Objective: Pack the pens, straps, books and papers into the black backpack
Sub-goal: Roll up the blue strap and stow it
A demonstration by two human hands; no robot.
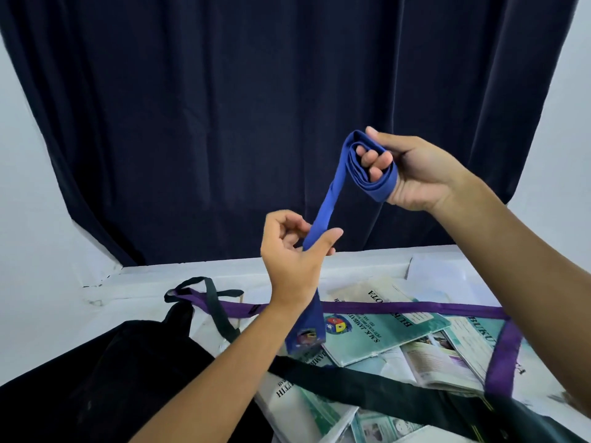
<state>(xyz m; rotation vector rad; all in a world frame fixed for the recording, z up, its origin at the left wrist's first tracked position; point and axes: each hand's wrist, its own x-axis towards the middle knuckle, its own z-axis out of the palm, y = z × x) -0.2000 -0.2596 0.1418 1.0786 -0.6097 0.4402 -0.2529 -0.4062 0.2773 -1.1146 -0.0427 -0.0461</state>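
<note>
held blue strap point(323, 212) mid-air: right hand point(412, 174) clamped on the rolled coil wound round its fingers, left hand point(294, 247) below it pinching the loose tail between thumb and fingers. under both grips, purple strap point(399, 306), black strap point(367, 383), books point(380, 330) on table; black backpack point(128, 362) down-left of left grip.

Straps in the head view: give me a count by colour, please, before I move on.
Blue strap, wound round the right hand and pinched by the left hand: 1
Purple strap, lying across the books: 1
Black strap, lying across the books: 1
Total: 3
</note>
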